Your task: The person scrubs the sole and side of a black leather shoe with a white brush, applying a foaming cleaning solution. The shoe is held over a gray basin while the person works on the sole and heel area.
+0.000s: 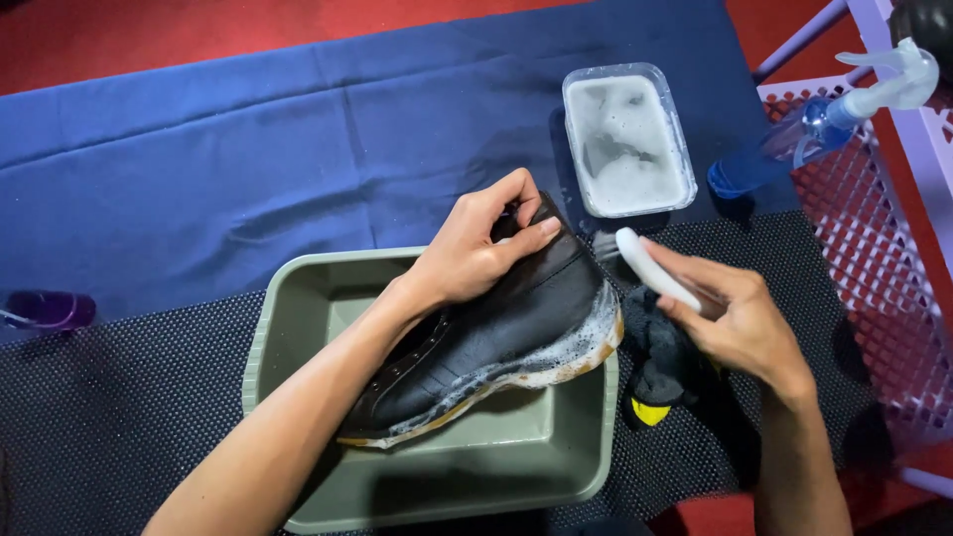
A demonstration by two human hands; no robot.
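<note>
While the left hand [475, 250] pinches the heel collar of a black shoe [496, 342], fingers curled over its rim, the shoe lies on its side across the right rim of a grey-green basin [278, 328], heel toward the far right corner, toe toward the near left. Foam clings along its sole edge. The right hand [740, 323] is closed around a white brush handle [655, 268], held just beside the heel; the bristles are blurred and I cannot tell whether they touch the leather.

This looks like the scrubbing step, soap already worked along the sole. A next stroke would call for the left hand's firm hold, since the shoe only rests on the rim and wet foam makes it slippery.

The basin appears to hold nothing but the shoe's lower side. Beyond it, on the blue cloth [248, 149], a clear tub [627, 139] holds sudsy water. A spray bottle [824, 119] lies at the far right, and a black rag [665, 362] sits under the right hand.
</note>
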